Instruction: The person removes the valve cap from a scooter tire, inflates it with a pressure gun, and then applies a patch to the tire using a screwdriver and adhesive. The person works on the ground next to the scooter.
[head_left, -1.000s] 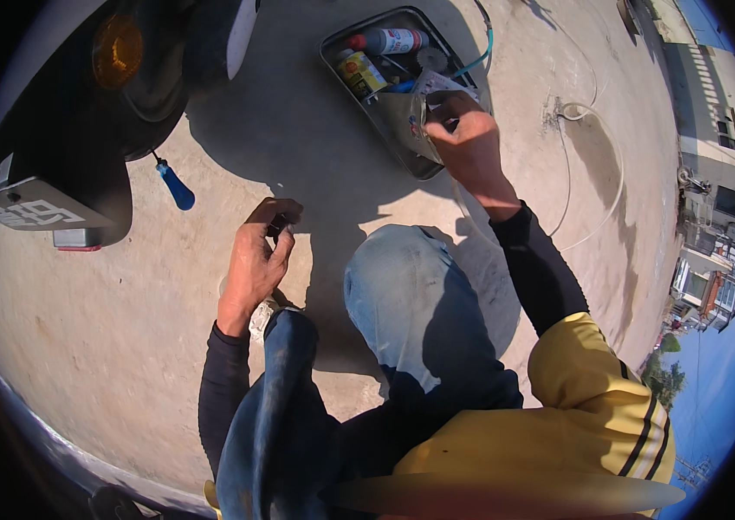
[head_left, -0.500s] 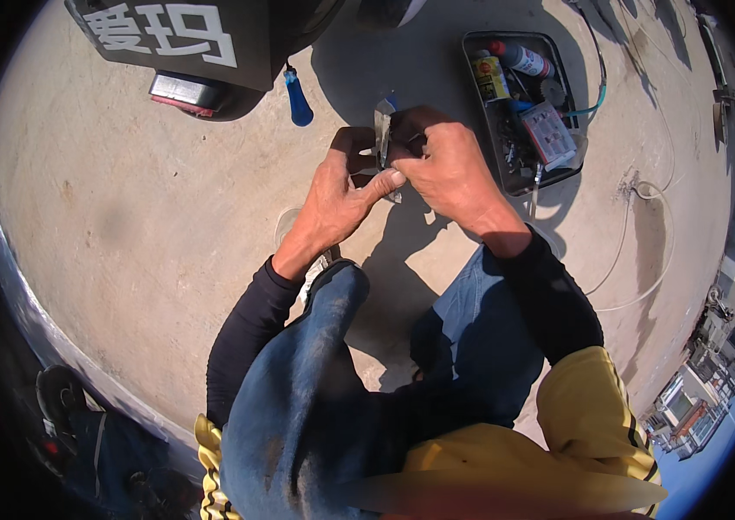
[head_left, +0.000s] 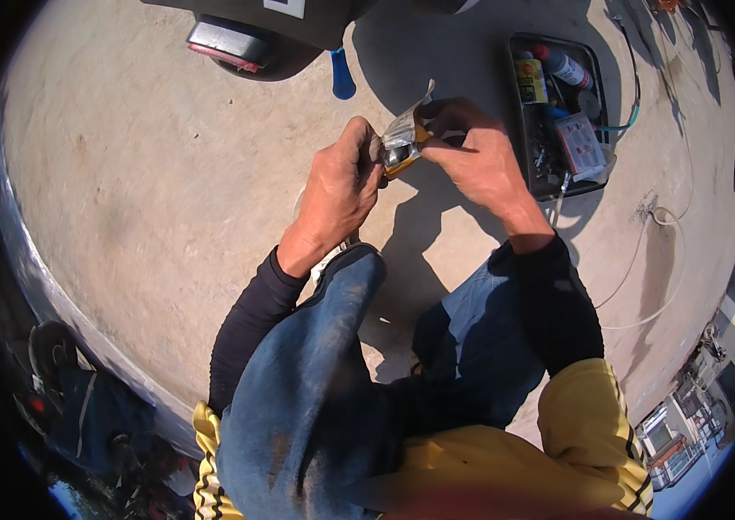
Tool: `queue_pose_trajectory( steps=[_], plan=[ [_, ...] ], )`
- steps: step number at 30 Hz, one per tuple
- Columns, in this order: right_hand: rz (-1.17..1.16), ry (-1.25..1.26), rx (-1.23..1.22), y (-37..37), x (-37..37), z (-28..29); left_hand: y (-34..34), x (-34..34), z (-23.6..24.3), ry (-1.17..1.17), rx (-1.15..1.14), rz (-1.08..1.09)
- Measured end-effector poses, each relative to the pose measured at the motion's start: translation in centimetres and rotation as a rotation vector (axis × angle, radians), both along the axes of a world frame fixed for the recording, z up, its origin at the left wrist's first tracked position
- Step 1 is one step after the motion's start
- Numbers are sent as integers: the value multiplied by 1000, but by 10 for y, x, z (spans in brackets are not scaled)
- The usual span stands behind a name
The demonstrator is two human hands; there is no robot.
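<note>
Between my hands, above the ground, is a small silver and yellow packet (head_left: 401, 134) with an opened, ragged upper edge. Something dark and shiny shows inside its mouth, too small to name. My left hand (head_left: 337, 186) grips the packet's left side, thumb and fingers closed together. On the other side, my right hand (head_left: 478, 165) pinches the yellow part, its fingertips partly hidden in shadow. A blue handle (head_left: 343, 76), like a screwdriver's, shows beyond my hands beside the dark vehicle part (head_left: 298, 26).
A black tray (head_left: 519, 165) at the right holds a red-capped bottle (head_left: 568, 69), a yellow can (head_left: 530, 80), a small box (head_left: 580, 146) and loose parts. A pale hose (head_left: 677, 295) loops over the concrete farther right. A red reflector (head_left: 222, 57) sits low on the vehicle.
The packet has turned so its silver and yellow face and opened end show. My hands have drawn slightly apart around it. The whole view has shifted, with the vehicle higher in it.
</note>
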State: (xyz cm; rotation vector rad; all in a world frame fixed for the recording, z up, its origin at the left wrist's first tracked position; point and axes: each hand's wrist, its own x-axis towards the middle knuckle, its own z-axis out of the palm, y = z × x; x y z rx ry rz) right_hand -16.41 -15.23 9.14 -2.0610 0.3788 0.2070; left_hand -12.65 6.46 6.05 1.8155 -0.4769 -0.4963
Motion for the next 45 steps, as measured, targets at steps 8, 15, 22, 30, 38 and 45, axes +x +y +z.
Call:
queue_pose_trajectory(
  steps=[8,15,22,30,38,45],
  plan=[
    [-285,78,285,-23,3,-34,17,-2,-3,145,-187,122],
    [-267,39,504,-14,6,-32,36,-6,-25,362,-34,189],
    [-194,-191,119,4,11,-14,44,-16,-38,656,-403,263],
    [-205,-126,266,-1,8,-25,33,-11,-30,574,-133,207],
    [-114,50,383,-7,10,-25,27,-21,-28,94,-67,155],
    [-135,40,410,-3,10,-25,26,-19,-34,232,-158,285]
  ],
)
